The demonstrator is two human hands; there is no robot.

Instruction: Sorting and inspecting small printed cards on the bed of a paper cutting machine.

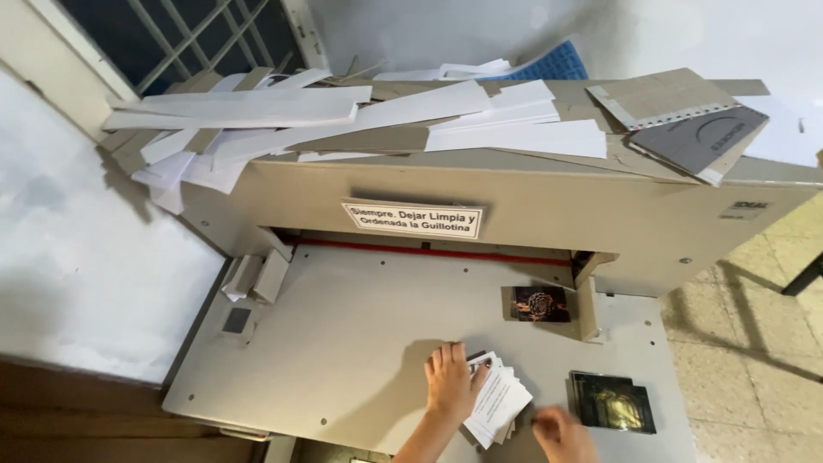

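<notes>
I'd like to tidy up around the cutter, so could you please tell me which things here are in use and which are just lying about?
In use:
- white cards fanned under the left hand
- dark card stack beside the right hand
- dark cards at the side guide

Lying about:
- paper strips on the cutter's top
- grey cardboard pieces
- small offcuts
</notes>
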